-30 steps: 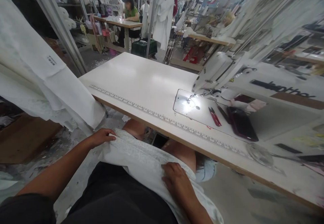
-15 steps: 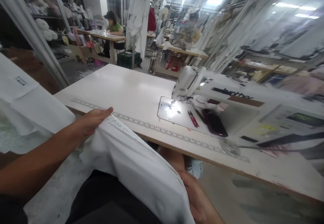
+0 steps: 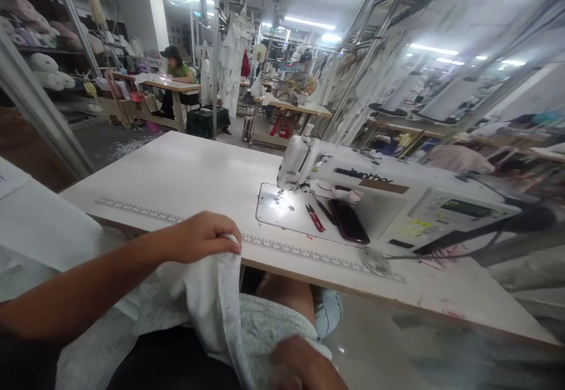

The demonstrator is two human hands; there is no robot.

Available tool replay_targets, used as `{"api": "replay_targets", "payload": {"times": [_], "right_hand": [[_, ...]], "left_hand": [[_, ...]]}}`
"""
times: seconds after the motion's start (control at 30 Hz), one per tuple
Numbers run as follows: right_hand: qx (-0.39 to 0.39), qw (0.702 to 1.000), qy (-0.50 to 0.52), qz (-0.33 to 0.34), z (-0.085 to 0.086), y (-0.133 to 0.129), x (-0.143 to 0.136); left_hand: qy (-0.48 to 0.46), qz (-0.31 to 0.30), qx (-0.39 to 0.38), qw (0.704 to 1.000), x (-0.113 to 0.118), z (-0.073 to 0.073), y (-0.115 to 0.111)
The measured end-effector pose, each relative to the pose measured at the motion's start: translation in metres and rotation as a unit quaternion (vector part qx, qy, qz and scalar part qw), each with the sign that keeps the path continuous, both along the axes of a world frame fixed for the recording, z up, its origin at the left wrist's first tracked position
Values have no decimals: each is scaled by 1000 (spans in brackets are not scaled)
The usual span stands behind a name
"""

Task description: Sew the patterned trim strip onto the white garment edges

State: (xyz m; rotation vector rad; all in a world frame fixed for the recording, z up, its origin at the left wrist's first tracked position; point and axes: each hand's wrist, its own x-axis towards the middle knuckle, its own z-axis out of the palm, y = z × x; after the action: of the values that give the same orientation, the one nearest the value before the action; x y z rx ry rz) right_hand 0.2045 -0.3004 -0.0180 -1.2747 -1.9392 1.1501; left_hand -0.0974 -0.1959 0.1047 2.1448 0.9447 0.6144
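Note:
My left hand [image 3: 206, 237] is closed around the upper edge of a pale, faintly patterned piece of fabric [image 3: 205, 293], just over the table's front edge. The cloth hangs in folds from this grip and spreads across my lap. Low in the view, my right hand [image 3: 304, 363] is at the fabric's lower part; motion blurs it and its fingers cannot be made out. A white sewing machine [image 3: 379, 196] stands on the table to the right, its lamp lighting the needle plate [image 3: 271, 206].
A clear ruler [image 3: 304, 253] runs along the front of the white table [image 3: 198, 166]. Red-handled thread snips [image 3: 315, 218] and a dark phone [image 3: 348, 222] lie beside the machine. More white cloth [image 3: 39, 219] is at left. A person [image 3: 179, 72] sits at a far table.
My left hand has moved right, lifting the cloth's edge into a fold. My right hand has shifted lower and left. The stretched fabric now hangs slack, and the camera view has turned right.

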Motion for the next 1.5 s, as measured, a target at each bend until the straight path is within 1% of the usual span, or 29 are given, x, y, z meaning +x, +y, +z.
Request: {"api": "replay_targets", "payload": {"times": [0.03, 0.07, 0.1, 0.13, 0.17, 0.2, 0.23, 0.27, 0.3, 0.37, 0.4, 0.47, 0.53, 0.67, 0.73, 0.83, 0.9, 0.97, 1.03, 1.13, 1.23, 1.33, 1.4, 1.47, 1.5], "right_hand": [[6, 1000, 18, -9, 6, 8, -10], [13, 998, 57, -34, 12, 18, -21], [-1, 992, 121, -43, 20, 28, -32], [-16, 977, 209, -33, 26, 38, -43], [-44, 962, 268, -7, 32, 47, -53], [-71, 948, 310, 7, 35, 54, -62], [-83, 939, 333, 7, 37, 60, -68], [-81, 939, 334, -4, 37, 64, -73], [-63, 945, 320, -28, 35, 66, -75], [-1, 960, 270, -77, 28, 67, -75], [23, 966, 244, -88, 25, 66, -74], [47, 974, 204, -85, 21, 65, -70], [62, 978, 184, -78, 20, 65, -69], [83, 970, 218, -74, 23, 68, -76], [78, 966, 238, -69, 27, 68, -80], [69, 966, 238, -70, 35, 65, -85], [74, 968, 228, -74, 41, 64, -86], [87, 970, 211, -81, 45, 63, -86], [98, 971, 197, -92, 46, 65, -86], [92, 968, 204, -111, 42, 70, -87], [89, 964, 218, -127, 38, 75, -86], [81, 966, 208, -128, 39, 82, -84], [71, 969, 197, -128, 40, 92, -81], [57, 974, 176, -131, 39, 108, -77], [49, 978, 151, -135, 37, 118, -75]], "left_hand": [[3, -36, 18, 999, 14, -4, 3], [4, -62, 37, 997, 26, -8, 4], [2, -77, 55, 996, 35, -12, 5], [-3, -81, 71, 994, 41, -15, 6], [-9, -75, 78, 994, 44, -18, 6], [-16, -61, 74, 995, 44, -20, 7], [-22, -46, 58, 997, 43, -23, 7], [-28, -32, 35, 998, 41, -25, 8], [-33, -24, 12, 999, 39, -27, 8], [-48, -22, -16, 998, 36, -32, 10], [-56, -24, -17, 998, 35, -34, 10], [-73, -14, -9, 997, 36, -38, 11], [-79, -1, -7, 997, 36, -39, 12], [-48, 14, -5, 999, 33, -37, 9], [-46, 37, -14, 998, 29, -36, 6], [-88, 82, -62, 991, 21, -37, 0], [-127, 96, -84, 984, 17, -38, -1], [-149, 89, -73, 982, 16, -40, 0], [-151, 76, -47, 984, 18, -42, 3], [-143, 73, -29, 987, 22, -44, 10], [-141, 75, -38, 986, 27, -44, 18], [-140, 73, -43, 987, 31, -41, 30], [-122, 69, -26, 990, 35, -41, 47], [-69, 71, 11, 995, 42, -45, 72], [-35, 73, 30, 996, 47, -49, 86]]}}
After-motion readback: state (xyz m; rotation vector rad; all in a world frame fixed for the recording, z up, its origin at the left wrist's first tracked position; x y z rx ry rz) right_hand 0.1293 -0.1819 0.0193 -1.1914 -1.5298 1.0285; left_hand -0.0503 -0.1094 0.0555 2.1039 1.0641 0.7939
